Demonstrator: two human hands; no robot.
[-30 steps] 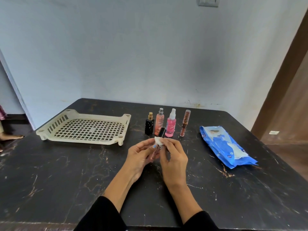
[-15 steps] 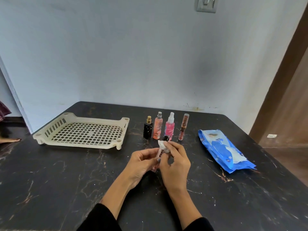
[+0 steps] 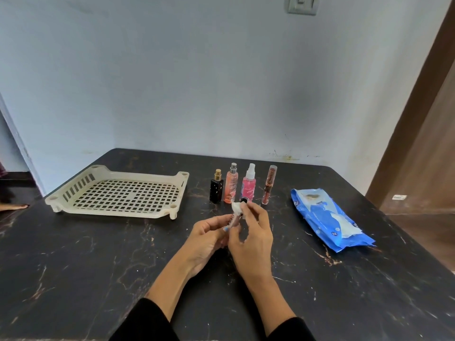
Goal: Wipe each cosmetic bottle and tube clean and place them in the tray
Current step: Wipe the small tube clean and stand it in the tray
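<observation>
- Head view: the cream slotted tray [image 3: 118,193] sits on the dark marble table [image 3: 73,267] and serves as the landmark; nothing lies in it.
- Just to the right of the tray stand four upright items in a row: a black bottle with a gold cap [image 3: 216,187], then an orange spray bottle [image 3: 231,184], a pink spray bottle [image 3: 249,184] and, farthest from the tray, a slim brown lip-gloss tube [image 3: 268,185].
- Nearer the camera than the tray's right front corner, the left hand [image 3: 209,238] grips the lower part of a small tube [image 3: 232,220] with its fingers curled round it; the tube is held tilted above the table, its black cap pointing toward the row of bottles.
- The right hand [image 3: 253,238] pinches a white wipe [image 3: 237,208] between thumb and forefinger against the upper end of the tube, just under the cap; its other fingers are loosely curled.
- Well to the right of the tray, beyond the row of bottles, a blue pack of wipes [image 3: 327,217] lies flat on the table.
- Both forearms come out of black sleeves [image 3: 147,323] at the bottom edge.
</observation>
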